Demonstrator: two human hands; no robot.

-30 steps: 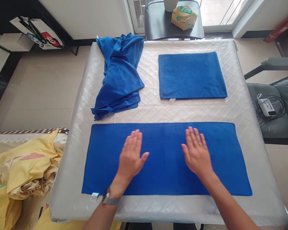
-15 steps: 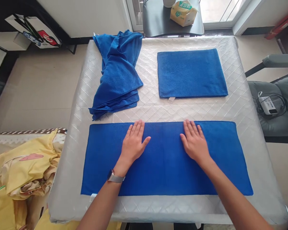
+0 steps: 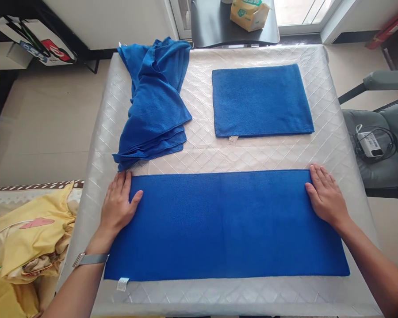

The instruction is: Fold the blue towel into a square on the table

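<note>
A long blue towel [image 3: 219, 229] lies flat across the near part of the table, with a small white tag at its lower left edge. My left hand [image 3: 119, 201] rests flat on its upper left corner, fingers extended and thumb apart. On the upper right corner lies my right hand [image 3: 327, 192], palm down with the fingers stretched out. Neither hand grips anything. Behind, at the right, is a blue towel folded into a rectangle [image 3: 262, 101]. A loose heap of blue towels [image 3: 155, 101] sits at the back left, close to my left fingertips.
The table [image 3: 199, 154] has a quilted silvery cover. Beyond it stands a dark chair [image 3: 219, 26] bearing a yellow tissue pack [image 3: 250, 14]. To the right, a grey armchair [image 3: 356, 126] holds a white power strip [image 3: 370, 145]. Yellow bedding [image 3: 29, 225] lies at the left.
Both hands have slid outward over the long towel, from near its middle to its upper left and right corners. The view has shifted slightly.
</note>
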